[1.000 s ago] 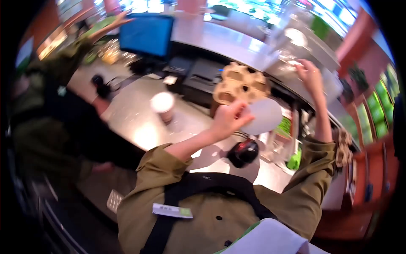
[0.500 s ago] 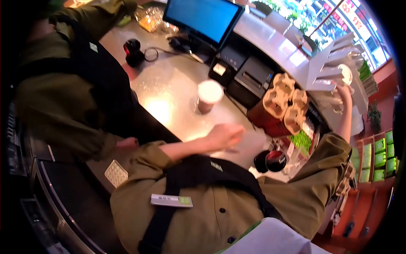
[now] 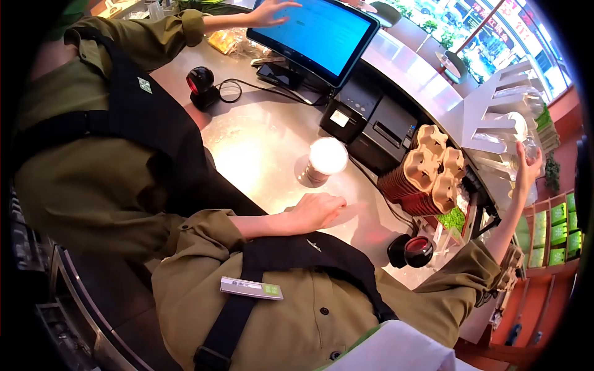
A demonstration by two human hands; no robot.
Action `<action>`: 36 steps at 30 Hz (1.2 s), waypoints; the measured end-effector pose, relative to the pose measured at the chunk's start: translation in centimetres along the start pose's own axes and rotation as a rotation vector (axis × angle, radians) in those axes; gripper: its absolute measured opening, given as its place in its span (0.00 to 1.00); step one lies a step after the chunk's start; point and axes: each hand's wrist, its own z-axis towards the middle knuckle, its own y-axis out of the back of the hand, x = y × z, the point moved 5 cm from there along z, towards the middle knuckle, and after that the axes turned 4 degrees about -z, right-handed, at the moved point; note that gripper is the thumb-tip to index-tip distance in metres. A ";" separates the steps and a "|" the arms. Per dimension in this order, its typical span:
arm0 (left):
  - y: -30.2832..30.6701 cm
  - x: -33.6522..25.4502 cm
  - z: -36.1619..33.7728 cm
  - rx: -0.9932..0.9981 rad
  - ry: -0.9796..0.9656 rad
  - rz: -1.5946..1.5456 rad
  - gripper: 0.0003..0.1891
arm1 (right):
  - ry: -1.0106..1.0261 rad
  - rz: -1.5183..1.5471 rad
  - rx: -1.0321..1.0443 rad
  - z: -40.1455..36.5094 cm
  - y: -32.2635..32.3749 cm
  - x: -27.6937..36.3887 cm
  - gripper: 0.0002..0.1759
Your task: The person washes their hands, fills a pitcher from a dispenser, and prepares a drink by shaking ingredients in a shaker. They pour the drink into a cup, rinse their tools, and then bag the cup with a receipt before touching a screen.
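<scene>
My left hand (image 3: pixel 317 210) lies palm down on the steel counter (image 3: pixel 253 142), its fingers on a flat pale sheet-like item (image 3: pixel 357 211). A paper cup with a white lid (image 3: pixel 326 158) stands just beyond that hand. My right hand (image 3: pixel 527 168) is raised at the far right beside a white dispenser rack (image 3: pixel 495 114) that holds clear plastic items. Something clear seems to sit against its fingers, but I cannot tell whether it is gripped. A stack of brown pulp cup carriers (image 3: pixel 427 179) stands between my two hands.
A co-worker in an olive shirt and black apron (image 3: pixel 124 123) stands close on the left, one hand (image 3: pixel 272 12) touching the till screen (image 3: pixel 322 34). Receipt printers (image 3: pixel 371 120), a black scanner (image 3: pixel 201 83) and a second scanner (image 3: pixel 414 250) crowd the counter.
My left hand has come down from the air onto the counter with the pale item. My right hand has dropped slightly from the rack. The co-worker's hand now touches the screen.
</scene>
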 end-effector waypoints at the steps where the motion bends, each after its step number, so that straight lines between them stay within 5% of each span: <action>1: 0.5 0.3 0.0 -0.016 -0.016 0.000 0.02 | 0.027 0.025 0.003 -0.9 -0.4 1.1 0.50; 10: 4.1 2.8 0.2 -0.243 -0.048 -0.147 0.04 | 0.364 0.042 0.248 -8.5 -5.4 13.4 0.41; 14: 4.5 6.5 0.0 -0.398 0.409 -0.545 0.04 | 0.524 0.050 0.364 -11.0 -8.0 16.7 0.40; 19: 3.6 9.4 -0.2 -0.571 0.477 -0.801 0.08 | 0.705 0.095 0.469 -14.2 -10.2 20.5 0.42; 25: 2.6 12.3 0.1 -0.683 0.610 -1.040 0.10 | 0.759 0.300 0.828 -19.8 -14.4 23.4 0.44; 30: 1.1 13.4 0.1 -0.559 0.817 -1.267 0.08 | 0.676 0.548 1.125 -27.1 -18.8 24.6 0.43; 36: 0.4 13.4 0.0 -0.515 0.837 -1.392 0.08 | 0.840 0.333 1.183 -31.9 -24.0 23.1 0.44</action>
